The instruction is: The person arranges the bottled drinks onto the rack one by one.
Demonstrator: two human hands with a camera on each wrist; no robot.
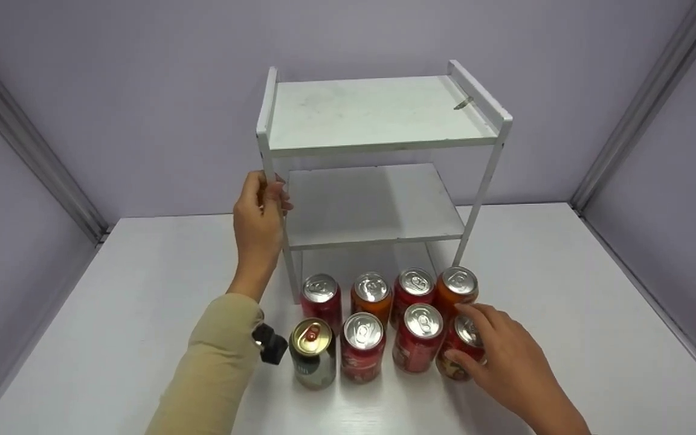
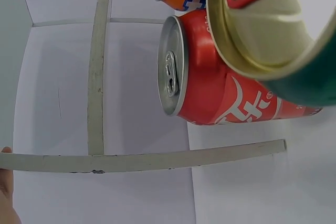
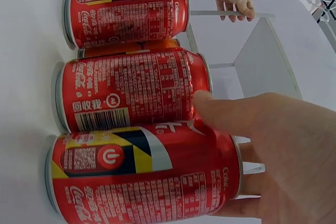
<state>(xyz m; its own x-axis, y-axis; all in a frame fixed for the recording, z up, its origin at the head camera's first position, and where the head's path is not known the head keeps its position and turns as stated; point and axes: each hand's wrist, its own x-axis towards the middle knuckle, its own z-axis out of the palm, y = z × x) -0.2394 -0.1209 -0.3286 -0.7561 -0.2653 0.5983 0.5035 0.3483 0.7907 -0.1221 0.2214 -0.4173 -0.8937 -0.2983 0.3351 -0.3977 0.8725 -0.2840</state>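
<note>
My left hand [image 1: 257,214] grips the left front post [image 1: 268,162] of a white three-tier shelf [image 1: 378,115]. Two rows of upright drink cans stand before the shelf, touching or close together. At the right end of the front row, my right hand [image 1: 508,356] holds a red Coca-Cola can [image 3: 136,182]; the thumb lies on one side and the fingers curl behind it. Beside that can is another red can [image 1: 418,338]. Further left come a third red can [image 1: 362,356] and a green can [image 1: 313,365] with a gold top and red tab.
Behind these, the back row has a red can [image 1: 321,296] at the left, an orange can [image 1: 372,296], another red can [image 1: 414,290] and an orange-sided can [image 1: 458,287] at the right. The white table [image 1: 565,290] meets pale walls [image 1: 142,109] behind and on both sides.
</note>
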